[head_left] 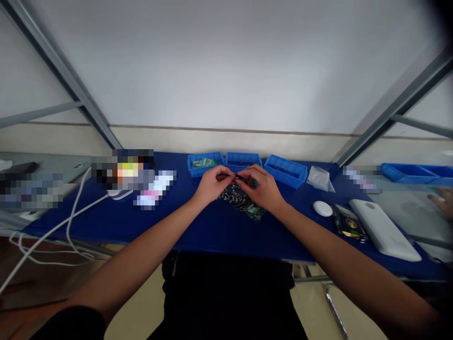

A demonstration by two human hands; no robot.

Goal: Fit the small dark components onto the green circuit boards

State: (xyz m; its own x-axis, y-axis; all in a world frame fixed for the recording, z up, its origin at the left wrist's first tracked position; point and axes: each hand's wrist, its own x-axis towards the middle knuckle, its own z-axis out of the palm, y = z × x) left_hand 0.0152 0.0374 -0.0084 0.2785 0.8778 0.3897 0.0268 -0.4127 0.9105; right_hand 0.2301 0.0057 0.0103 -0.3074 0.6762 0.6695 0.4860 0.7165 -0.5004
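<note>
My left hand (212, 185) and my right hand (264, 189) meet over the middle of the blue table (198, 226). Both are closed in a pinch on a small dark thin part (236, 176) held between them. Just below the hands lies a green circuit board (252, 208) with several small components on it; my right hand partly covers it.
Three blue bins (204, 164) (243, 159) (286, 170) stand behind the hands. To the right lie a clear plastic bag (319, 178), a white round object (322, 208), a small packet (348, 223) and a white device (384, 229). White cables (71, 212) hang left. Another person's hand (442, 202) shows far right.
</note>
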